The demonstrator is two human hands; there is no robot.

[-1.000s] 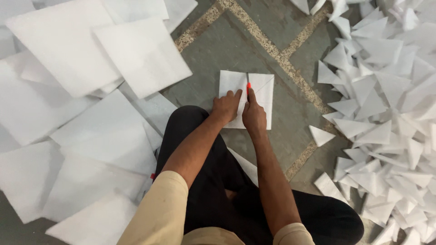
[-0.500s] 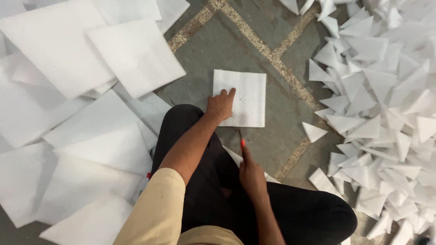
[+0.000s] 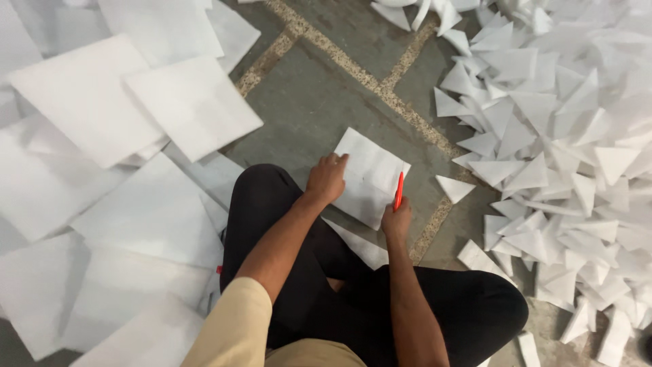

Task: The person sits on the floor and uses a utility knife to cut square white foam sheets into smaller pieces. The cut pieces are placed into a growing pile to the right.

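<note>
A folded white sheet (image 3: 365, 173) lies on the grey floor in front of my crossed legs. My left hand (image 3: 327, 178) rests with curled fingers on the sheet's left edge, pressing it down. My right hand (image 3: 396, 219) holds a thin red stick-like tool (image 3: 399, 191), its tip lying against the sheet's right edge. One small white triangle (image 3: 453, 187) lies alone just right of the sheet.
Large white square sheets (image 3: 183, 102) are spread in overlapping layers to my left. A big heap of folded white triangles (image 3: 564, 136) covers the floor on the right. My black-trousered legs (image 3: 353, 285) fill the lower middle. Speckled joint lines cross the floor.
My right hand, drawn back toward my lap half a second ago, has come forward with the red tool to the sheet's right edge. The sheet has turned slightly, and my left hand stays on it.
</note>
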